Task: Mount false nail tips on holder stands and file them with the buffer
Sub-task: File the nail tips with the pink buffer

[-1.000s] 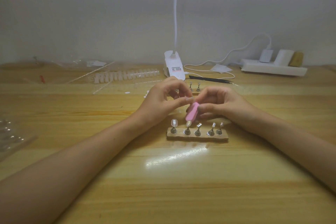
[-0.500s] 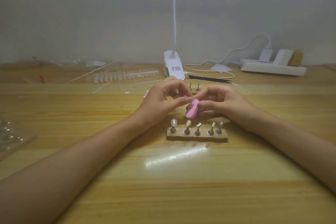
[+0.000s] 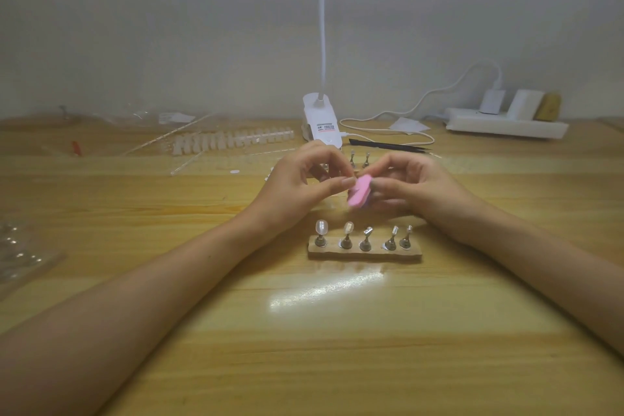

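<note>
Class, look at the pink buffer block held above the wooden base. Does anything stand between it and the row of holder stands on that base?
Nothing visible does. The pink buffer block is pinched between the left hand and right hand, above and behind the row of metal holder stands on the wooden base. Only open air and bare tabletop lie between them.

A pink buffer (image 3: pixel 460 192), a small rounded block, is tilted and held above the middle of the bench. Nearer the front edge a wooden base (image 3: pixel 364 252) carries five metal holder stands (image 3: pixel 366 240) in a row; the two leftmost bear pale nail tips (image 3: pixel 320 226). More tips (image 3: pixel 233 142) lie in a strip toward the back edge.
</note>
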